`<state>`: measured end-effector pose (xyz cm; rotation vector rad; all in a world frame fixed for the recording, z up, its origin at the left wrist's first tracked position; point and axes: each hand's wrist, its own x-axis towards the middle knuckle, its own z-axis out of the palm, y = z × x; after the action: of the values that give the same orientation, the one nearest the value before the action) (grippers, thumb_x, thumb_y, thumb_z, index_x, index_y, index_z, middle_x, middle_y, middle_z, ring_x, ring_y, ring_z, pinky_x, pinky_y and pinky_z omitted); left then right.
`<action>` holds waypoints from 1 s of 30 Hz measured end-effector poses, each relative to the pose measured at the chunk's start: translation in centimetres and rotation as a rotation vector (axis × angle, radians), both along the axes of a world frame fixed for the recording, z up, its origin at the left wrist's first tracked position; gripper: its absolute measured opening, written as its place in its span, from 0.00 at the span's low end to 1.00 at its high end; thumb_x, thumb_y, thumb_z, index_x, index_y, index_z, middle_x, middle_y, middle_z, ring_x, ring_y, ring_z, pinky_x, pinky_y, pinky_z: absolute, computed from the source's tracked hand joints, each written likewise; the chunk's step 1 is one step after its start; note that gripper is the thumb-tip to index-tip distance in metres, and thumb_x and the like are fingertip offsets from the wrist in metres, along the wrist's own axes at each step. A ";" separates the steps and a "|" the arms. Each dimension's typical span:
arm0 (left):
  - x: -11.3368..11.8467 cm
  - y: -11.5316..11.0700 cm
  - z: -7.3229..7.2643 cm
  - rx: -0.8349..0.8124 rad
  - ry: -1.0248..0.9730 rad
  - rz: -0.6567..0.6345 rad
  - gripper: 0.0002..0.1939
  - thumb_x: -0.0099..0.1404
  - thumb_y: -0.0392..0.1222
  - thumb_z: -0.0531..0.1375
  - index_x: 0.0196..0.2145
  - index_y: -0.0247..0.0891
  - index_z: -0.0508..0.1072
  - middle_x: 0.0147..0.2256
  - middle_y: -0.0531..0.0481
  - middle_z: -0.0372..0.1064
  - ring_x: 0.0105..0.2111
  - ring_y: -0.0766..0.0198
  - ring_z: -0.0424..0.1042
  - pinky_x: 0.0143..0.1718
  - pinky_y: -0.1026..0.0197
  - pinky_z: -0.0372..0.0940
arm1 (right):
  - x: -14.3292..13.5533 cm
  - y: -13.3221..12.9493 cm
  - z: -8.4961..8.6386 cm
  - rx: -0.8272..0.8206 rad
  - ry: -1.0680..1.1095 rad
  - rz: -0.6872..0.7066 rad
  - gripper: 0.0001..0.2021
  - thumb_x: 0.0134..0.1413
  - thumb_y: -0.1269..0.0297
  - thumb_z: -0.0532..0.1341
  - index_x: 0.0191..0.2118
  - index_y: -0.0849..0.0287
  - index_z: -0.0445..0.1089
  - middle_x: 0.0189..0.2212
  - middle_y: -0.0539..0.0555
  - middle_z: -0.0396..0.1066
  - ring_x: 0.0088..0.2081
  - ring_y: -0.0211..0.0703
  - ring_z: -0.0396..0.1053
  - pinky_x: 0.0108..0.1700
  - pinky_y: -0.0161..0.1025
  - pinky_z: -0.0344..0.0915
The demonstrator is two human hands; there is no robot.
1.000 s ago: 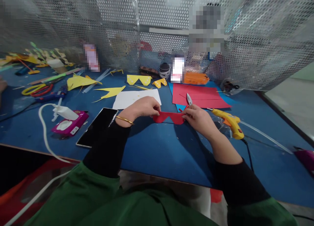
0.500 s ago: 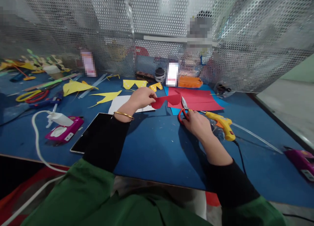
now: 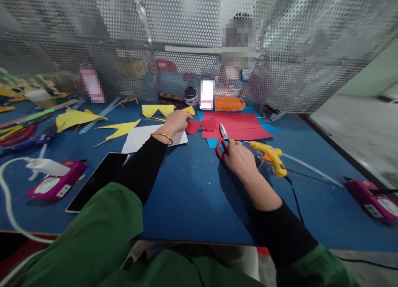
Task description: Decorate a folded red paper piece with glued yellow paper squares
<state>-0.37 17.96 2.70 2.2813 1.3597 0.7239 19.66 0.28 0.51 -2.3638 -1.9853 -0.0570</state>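
Observation:
Between its fingertips my left hand point(image 3: 176, 124) pinches a red paper cutout point(image 3: 201, 126) shaped like a pair of glasses. My right hand point(image 3: 241, 159) grips red-handled scissors point(image 3: 223, 141) whose blades point away from me, over the red paper sheets point(image 3: 242, 126). Blue paper point(image 3: 212, 143) shows under the red sheets. A white sheet point(image 3: 137, 138) lies partly beneath my left hand and wrist. Behind that hand are yellow paper glasses point(image 3: 158, 110) with pale spots and a smaller yellow spotted piece point(image 3: 189, 110).
A yellow glue gun point(image 3: 271, 154) lies right of my right hand. Purple power strips point(image 3: 59, 181) sit at both sides. A black tablet point(image 3: 97, 181) is near my left sleeve. Yellow scraps point(image 3: 120, 130), a lit phone point(image 3: 207, 94) and an orange packet point(image 3: 230, 103) lie farther back.
The camera view has shifted to the right. The red cutout has turned in my left hand, and its glasses shape shows more fully. My right hand still holds the scissors.

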 end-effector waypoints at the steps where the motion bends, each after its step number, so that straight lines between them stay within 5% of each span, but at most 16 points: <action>1: 0.3 -0.5 -0.2 0.045 -0.007 0.018 0.15 0.53 0.25 0.60 0.33 0.39 0.81 0.40 0.41 0.75 0.46 0.50 0.71 0.48 0.54 0.59 | 0.0 0.0 0.1 -0.008 0.000 -0.001 0.11 0.60 0.68 0.56 0.46 0.65 0.70 0.46 0.68 0.74 0.42 0.54 0.76 0.33 0.40 0.62; 3: 1.2 -1.8 -0.7 0.185 -0.008 0.034 0.13 0.60 0.30 0.59 0.39 0.40 0.81 0.46 0.39 0.74 0.48 0.49 0.70 0.48 0.54 0.60 | 0.0 0.0 0.1 -0.022 -0.001 -0.005 0.12 0.60 0.68 0.56 0.47 0.65 0.70 0.46 0.68 0.73 0.42 0.54 0.76 0.33 0.41 0.62; 5: 2.4 -3.5 -1.5 0.294 0.149 -0.102 0.12 0.66 0.37 0.57 0.39 0.38 0.81 0.44 0.38 0.75 0.47 0.49 0.72 0.46 0.54 0.61 | 0.0 -0.1 0.2 -0.034 -0.002 -0.007 0.12 0.61 0.68 0.55 0.47 0.65 0.71 0.46 0.68 0.73 0.42 0.54 0.76 0.34 0.41 0.63; 10: 4.6 -6.3 -2.6 0.266 0.384 -0.364 0.14 0.62 0.49 0.64 0.40 0.40 0.83 0.42 0.43 0.79 0.44 0.52 0.75 0.38 0.57 0.63 | 0.0 -0.1 0.2 -0.048 -0.007 -0.010 0.14 0.61 0.68 0.54 0.48 0.65 0.70 0.47 0.66 0.73 0.42 0.52 0.76 0.34 0.40 0.62; 18: 5.2 -7.7 -2.0 0.402 0.597 -0.431 0.15 0.63 0.41 0.58 0.33 0.29 0.82 0.33 0.33 0.79 0.36 0.46 0.76 0.36 0.51 0.62 | -0.1 -0.2 0.5 -0.066 -0.020 -0.014 0.15 0.62 0.67 0.53 0.50 0.65 0.70 0.48 0.66 0.72 0.42 0.50 0.74 0.34 0.38 0.60; 23: 5.5 -7.8 -2.3 0.455 0.635 -0.455 0.12 0.62 0.32 0.56 0.30 0.30 0.81 0.30 0.34 0.78 0.33 0.50 0.77 0.34 0.53 0.62 | -0.1 -0.2 0.5 -0.074 -0.026 -0.019 0.14 0.62 0.67 0.53 0.49 0.65 0.70 0.48 0.66 0.72 0.42 0.49 0.74 0.33 0.38 0.58; 30: 4.8 -7.1 -2.6 0.462 0.593 -0.385 0.15 0.68 0.36 0.54 0.30 0.34 0.80 0.31 0.37 0.79 0.32 0.50 0.76 0.28 0.56 0.58 | 0.1 -0.1 0.2 -0.072 -0.026 -0.017 0.14 0.62 0.67 0.53 0.48 0.65 0.70 0.48 0.65 0.72 0.42 0.50 0.74 0.34 0.38 0.58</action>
<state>4.45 10.89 0.11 3.1847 0.9656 0.2477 19.72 0.23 0.76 -2.4353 -2.0124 -0.0173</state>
